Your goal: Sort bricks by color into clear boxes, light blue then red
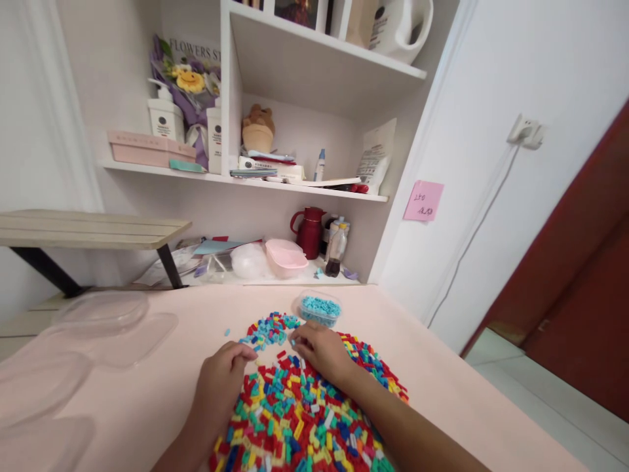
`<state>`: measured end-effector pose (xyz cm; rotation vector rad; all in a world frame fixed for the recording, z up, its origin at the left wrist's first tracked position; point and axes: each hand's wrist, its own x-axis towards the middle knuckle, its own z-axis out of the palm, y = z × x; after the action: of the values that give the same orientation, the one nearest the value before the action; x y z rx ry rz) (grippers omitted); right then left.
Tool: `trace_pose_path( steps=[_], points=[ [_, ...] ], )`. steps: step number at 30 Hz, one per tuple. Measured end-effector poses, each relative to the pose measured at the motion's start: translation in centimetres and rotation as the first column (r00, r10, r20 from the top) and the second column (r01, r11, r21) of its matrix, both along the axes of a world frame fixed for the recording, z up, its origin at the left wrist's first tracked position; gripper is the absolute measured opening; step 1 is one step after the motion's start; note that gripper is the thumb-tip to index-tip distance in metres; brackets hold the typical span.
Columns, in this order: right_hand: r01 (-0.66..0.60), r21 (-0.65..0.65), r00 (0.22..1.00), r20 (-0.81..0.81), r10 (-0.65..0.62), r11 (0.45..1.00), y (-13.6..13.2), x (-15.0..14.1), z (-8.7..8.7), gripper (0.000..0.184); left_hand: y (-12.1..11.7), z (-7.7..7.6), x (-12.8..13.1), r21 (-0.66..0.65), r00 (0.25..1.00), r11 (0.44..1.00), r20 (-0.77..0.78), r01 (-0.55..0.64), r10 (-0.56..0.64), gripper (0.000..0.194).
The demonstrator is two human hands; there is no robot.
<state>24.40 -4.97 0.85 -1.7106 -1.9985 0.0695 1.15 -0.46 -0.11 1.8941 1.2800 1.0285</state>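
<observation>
A large heap of small toy bricks [299, 419] in red, yellow, green, blue and white covers the near middle of the table. Beyond it lies a smaller pile of mostly light blue bricks [269, 333] mixed with red ones. My left hand [221, 377] rests at the left edge of the heap, fingers curled together; whatever they may hold is hidden. Between the two piles and the box, my right hand [322, 351] is closed, with a light blue toy brick [293, 342] at its fingertips. Just behind it stands a clear plastic box [319, 319] filled with light blue bricks.
Several clear plastic lids or trays [101, 309] lie along the left of the pink tabletop [442, 393]. At the back are a pink container [286, 257], a red jug [309, 233] and a bottle of dark liquid [337, 250]. A wooden stand [93, 229] rises at the left.
</observation>
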Motion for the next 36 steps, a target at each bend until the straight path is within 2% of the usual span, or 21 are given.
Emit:
trace_pose_path(
  steps=[3,6,8,11,14,16,19,22,26,30,34,36],
  points=[
    [-0.023,0.043,0.999,0.039,0.021,0.999,-0.4,-0.2,0.5,0.016,0.0,0.2,0.0,-0.050,0.999,0.999,0.048,-0.016,0.019,0.028],
    [-0.004,0.115,0.993,0.115,-0.009,0.993,-0.6,0.5,1.2,0.017,0.0,0.3,0.0,-0.035,0.998,0.999,0.067,-0.011,0.014,0.027],
    [0.061,0.195,0.990,0.112,-0.085,0.979,-0.5,1.5,1.6,0.022,-0.1,0.4,0.0,-0.019,0.996,1.000,0.084,-0.012,0.014,0.026],
    [0.222,0.305,0.969,0.033,-0.243,0.926,-0.2,3.6,2.0,0.027,-0.5,0.8,0.1,-0.028,0.994,0.999,0.104,-0.029,0.032,0.026],
    [0.359,0.318,0.928,-0.026,-0.371,0.877,-0.1,5.4,2.2,0.031,-0.8,1.3,0.0,-0.008,0.992,0.998,0.106,-0.065,0.065,0.027],
    [0.394,0.302,0.916,-0.057,-0.396,0.868,-0.1,6.0,2.2,0.033,-0.9,1.6,-0.1,0.035,0.989,0.993,0.105,-0.112,0.108,0.027],
    [0.341,0.323,0.940,-0.137,-0.313,0.883,-0.3,5.7,2.0,0.032,-0.8,1.8,-0.3,0.068,0.978,0.980,0.113,-0.185,0.177,0.027],
    [0.194,0.339,0.970,-0.207,-0.128,0.921,-0.4,4.0,1.8,0.029,-0.6,1.6,-0.6,0.078,0.967,0.970,0.130,-0.228,0.217,0.027],
    [0.021,0.244,0.967,-0.252,0.043,0.970,-0.4,1.0,1.1,0.027,0.1,0.9,-1.0,0.133,0.957,0.955,0.158,-0.266,0.244,0.026],
    [-0.043,0.142,0.965,-0.250,0.078,0.989,-0.3,-0.4,0.0,0.028,1.1,0.1,-1.0,0.155,0.957,0.946,0.106,-0.284,0.270,0.033],
    [-0.034,0.118,0.973,-0.224,0.060,0.992,0.0,-0.3,-0.8,0.030,1.4,-0.6,-0.7,0.178,0.968,0.952,0.062,-0.250,0.242,0.038],
    [-0.034,0.106,0.978,-0.201,0.055,0.994,0.2,-0.1,-1.0,0.031,1.3,-0.6,-0.7,0.158,0.968,0.956,0.096,-0.245,0.232,0.037]
  ],
)
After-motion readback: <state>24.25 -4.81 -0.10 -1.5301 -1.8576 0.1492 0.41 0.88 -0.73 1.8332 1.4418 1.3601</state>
